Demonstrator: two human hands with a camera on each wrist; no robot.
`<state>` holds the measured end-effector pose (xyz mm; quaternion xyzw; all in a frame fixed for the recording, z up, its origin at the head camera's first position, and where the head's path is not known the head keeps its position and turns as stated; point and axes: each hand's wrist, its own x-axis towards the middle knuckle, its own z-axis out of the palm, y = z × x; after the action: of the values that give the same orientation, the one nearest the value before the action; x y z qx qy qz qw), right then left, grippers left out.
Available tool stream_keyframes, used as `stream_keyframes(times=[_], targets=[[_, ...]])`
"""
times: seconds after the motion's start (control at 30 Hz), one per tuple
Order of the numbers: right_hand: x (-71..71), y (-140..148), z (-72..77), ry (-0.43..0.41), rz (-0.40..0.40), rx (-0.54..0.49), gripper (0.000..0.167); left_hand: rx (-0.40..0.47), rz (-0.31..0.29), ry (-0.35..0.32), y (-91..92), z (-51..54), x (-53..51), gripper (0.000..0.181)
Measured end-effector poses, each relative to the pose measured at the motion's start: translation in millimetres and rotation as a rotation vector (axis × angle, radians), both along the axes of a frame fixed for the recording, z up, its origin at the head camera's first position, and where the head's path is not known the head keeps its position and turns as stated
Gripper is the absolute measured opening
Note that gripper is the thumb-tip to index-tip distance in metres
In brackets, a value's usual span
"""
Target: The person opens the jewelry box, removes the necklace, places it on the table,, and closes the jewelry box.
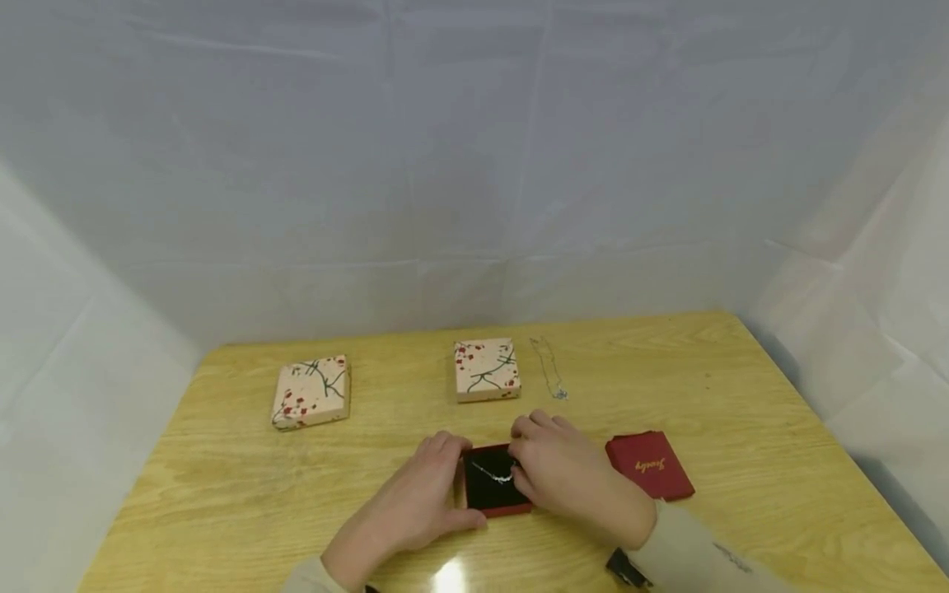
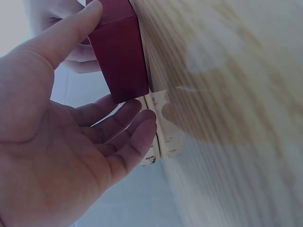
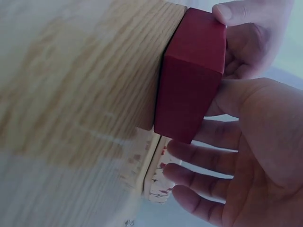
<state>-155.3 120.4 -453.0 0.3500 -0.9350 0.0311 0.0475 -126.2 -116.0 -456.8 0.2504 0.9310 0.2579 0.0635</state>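
Note:
A small red jewelry box with a black lining lies uncovered on the table. A silver chain bracelet stretches across the black lining. My left hand grips the box's left side, thumb at the near corner, fingers at the far one. Over the right side bends my right hand, its thumb reaching over the rim beside the bracelet's right end. Its fingertips are partly hidden, and whether they pinch the chain cannot be seen. Just right of that hand lies a dark red lid with gold "Jewelry" lettering.
Two cream boxes with a red-blossom print, one at the left and another at the back middle, stand on the wooden table. A silver necklace with a pendant lies right of the middle one. White cloth hangs behind.

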Motion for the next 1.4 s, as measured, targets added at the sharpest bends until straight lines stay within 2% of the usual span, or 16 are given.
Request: stream_keyframes(times=[0.5,0.73,0.87,1.0,1.17,1.3,1.4], targets=[[-7.2,-5,-5.4,-0.083,-0.033,-0.043,0.007,-0.029,0.009,0.034,1.7,2.4,2.6,0.083],[-7.6,-2,-5.3,-0.035,0.005,-0.090,0.007,-0.032,0.011,0.046,2.1,2.8,3.1,0.081],[-6.6,1,-0.3,-0.006,0.028,-0.122,0.007,-0.035,0.014,0.052,2.0,2.3,2.9,0.081],[-5.8,3,5.0,-0.014,0.057,-0.147,0.007,-0.034,0.014,0.044,1.4,2.0,2.6,0.080],[-5.8,7,10.5,-0.102,0.101,-0.203,0.010,-0.034,0.012,0.034,0.1,1.9,2.3,0.079],[-5.1,13,11.2,-0.236,0.105,-0.279,0.010,-0.028,0.009,0.029,-0.4,2.2,1.9,0.078],[-3.4,18,12.1,-0.366,0.085,-0.366,0.011,-0.021,0.007,0.025,-0.2,2.4,1.8,0.077]])
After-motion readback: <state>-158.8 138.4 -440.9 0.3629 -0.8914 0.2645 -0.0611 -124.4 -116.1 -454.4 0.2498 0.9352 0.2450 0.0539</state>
